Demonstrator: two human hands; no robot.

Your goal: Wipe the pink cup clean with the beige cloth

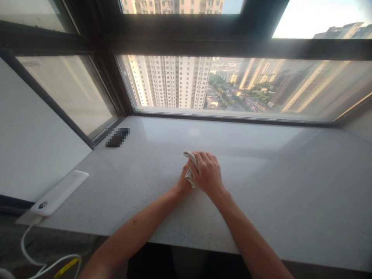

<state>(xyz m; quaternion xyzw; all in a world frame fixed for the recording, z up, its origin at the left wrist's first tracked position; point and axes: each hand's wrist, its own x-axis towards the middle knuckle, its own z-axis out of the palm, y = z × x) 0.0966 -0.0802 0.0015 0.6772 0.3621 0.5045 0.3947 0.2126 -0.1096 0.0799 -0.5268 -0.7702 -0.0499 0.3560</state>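
A pale, crumpled cloth is squeezed between my two hands above the middle of the white windowsill. My right hand is closed over it from the right, knuckles up. Partly hidden behind the cloth and the right hand, my left hand comes in from the left and also presses on the cloth; most of its fingers are out of sight. One folded end of the cloth sticks out at the upper left of the hands.
A white power strip with a white cable lies along the sill's left edge. Near the window corner sits a dark, pixelated object. Dark window frames border the sill at the back, with tall buildings outside.
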